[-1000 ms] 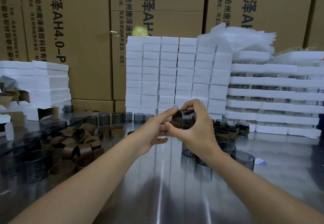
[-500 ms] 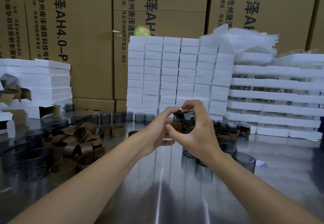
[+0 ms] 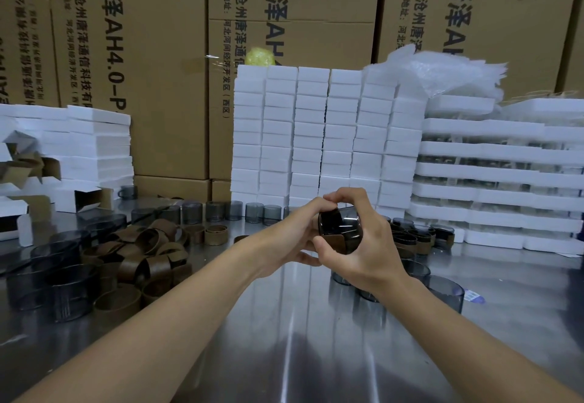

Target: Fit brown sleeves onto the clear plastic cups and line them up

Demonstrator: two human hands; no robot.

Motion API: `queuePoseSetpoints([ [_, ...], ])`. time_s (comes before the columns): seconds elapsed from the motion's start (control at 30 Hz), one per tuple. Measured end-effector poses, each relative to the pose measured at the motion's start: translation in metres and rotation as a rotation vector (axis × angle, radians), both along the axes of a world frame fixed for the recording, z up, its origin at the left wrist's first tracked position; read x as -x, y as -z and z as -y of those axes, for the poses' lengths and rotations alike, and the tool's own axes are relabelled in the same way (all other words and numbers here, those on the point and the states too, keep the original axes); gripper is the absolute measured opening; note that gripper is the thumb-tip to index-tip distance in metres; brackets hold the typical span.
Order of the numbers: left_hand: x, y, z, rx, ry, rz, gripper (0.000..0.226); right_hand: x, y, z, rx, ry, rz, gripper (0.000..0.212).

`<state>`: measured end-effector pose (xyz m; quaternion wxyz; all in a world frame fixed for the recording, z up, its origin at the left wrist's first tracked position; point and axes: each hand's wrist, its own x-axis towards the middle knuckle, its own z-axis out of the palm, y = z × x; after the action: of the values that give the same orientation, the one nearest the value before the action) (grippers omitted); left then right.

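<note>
Left hand [image 3: 290,235]: forefinger, outstretched a second ago, now curled in over the cup top. Cardboard cartons [image 3: 164,55]: rear wall. White boxes [image 3: 316,137]: stacked before them. Steel table [image 3: 284,339]: loose sleeves [image 3: 151,257] heaped left, sleeved cups [image 3: 417,240] right. Right hand [image 3: 369,248]: with the left, grasping one clear cup [image 3: 339,222] raised above mid-table. Brown sleeve [image 3: 338,242]: round its lower part. Handling: push evenly all round, band square, wall uncrushed.

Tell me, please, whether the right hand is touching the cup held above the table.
Touching: the head view shows the right hand curled round the cup.
</note>
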<state>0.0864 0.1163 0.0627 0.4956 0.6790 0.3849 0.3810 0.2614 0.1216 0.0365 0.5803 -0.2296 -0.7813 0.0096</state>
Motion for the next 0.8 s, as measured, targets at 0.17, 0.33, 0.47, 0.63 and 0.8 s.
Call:
queuePoseSetpoints([
  [0.17,0.0,-0.003,0.002,-0.024,0.006,-0.059,0.05,-0.002,0.001,-0.001,0.018,-0.021,0.028,0.063],
  [0.33,0.002,-0.002,0.002,-0.03,0.01,-0.058,0.07,-0.002,0.002,0.0,-0.032,0.003,0.125,0.067],
  [0.47,0.005,-0.002,0.001,-0.037,0.01,-0.067,0.068,-0.003,0.001,-0.002,-0.035,0.016,0.241,0.069],
  [0.63,0.002,0.004,-0.001,-0.05,-0.064,0.011,0.067,-0.007,0.0,-0.01,0.029,-0.001,0.237,0.07],
  [0.8,-0.001,0.001,-0.002,-0.053,-0.126,0.318,0.052,-0.007,0.001,-0.019,0.109,0.041,0.013,0.06],
])
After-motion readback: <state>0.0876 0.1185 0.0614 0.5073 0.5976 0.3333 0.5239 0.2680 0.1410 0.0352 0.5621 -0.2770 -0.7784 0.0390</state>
